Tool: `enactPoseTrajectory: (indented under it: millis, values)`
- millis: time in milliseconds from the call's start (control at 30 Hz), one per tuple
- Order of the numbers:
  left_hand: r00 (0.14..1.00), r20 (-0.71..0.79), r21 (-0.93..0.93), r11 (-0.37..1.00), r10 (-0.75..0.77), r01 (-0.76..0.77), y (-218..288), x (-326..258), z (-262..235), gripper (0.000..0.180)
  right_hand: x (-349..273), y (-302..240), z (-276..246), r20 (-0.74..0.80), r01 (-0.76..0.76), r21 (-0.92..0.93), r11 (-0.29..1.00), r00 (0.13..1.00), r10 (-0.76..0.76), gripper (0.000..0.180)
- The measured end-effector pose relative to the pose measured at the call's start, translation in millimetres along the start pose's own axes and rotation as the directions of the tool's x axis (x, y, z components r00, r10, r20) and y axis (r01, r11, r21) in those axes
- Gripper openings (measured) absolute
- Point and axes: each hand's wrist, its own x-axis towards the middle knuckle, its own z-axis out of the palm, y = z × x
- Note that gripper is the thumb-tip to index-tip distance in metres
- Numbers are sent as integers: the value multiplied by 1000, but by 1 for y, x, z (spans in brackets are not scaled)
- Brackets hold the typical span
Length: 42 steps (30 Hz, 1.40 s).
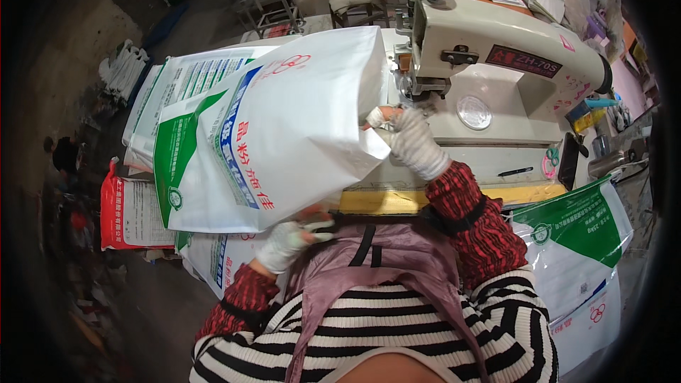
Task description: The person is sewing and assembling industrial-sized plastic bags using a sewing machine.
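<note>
While the sack is fed: a white woven sack [284, 135] with green and blue print is held up at the needle end of a cream sewing machine [496, 57].
Right hand: the gloved right hand [415, 143] is closed on the sack's upper corner, its fingers [386, 119] pinching the edge just beside the machine's foot, so that the edge is presented to the needle.
Left hand: the gloved left hand [291, 237] is closed on the sack's lower corner, near the person's chest, so that the cloth is kept taut and level.
Sack position: it is lifted above the counter [397, 198], tilted, with its right edge touching the machine head.
Counter: the machine is carried on it; a yellow strip runs along its near edge.
Count, held sacks: one.
Count, other sacks: at least two printed white ones [177, 78] are stacked behind the held sack, one red and white [131, 213] lies low at the left, and one green and white [574, 248] hangs at the right.
Count, gloves: two.
Count, machines: one.
Small items: a pen [516, 171] lies on the machine's base.
</note>
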Motion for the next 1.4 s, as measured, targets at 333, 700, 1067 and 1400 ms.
enactPoseTrajectory:
  millis: [333,700,1067,1400]
  values:
    - [420,-865,178,950,276,-258,18,9,-173,31,-51,-57,49,125,337,-705,624,925,-359,15]
    - [683,-672,-395,642,286,-657,1,-37,-192,60,-101,-75,148,707,665,-399,632,662,-250,15]
    - [808,-587,-264,955,-51,-132,-74,-50,-65,53,-80,-29,181,609,544,-626,559,789,-85,48]
    - [659,-751,-56,989,48,-136,-110,-115,-99,47,-48,69,129,477,88,-570,817,845,242,29]
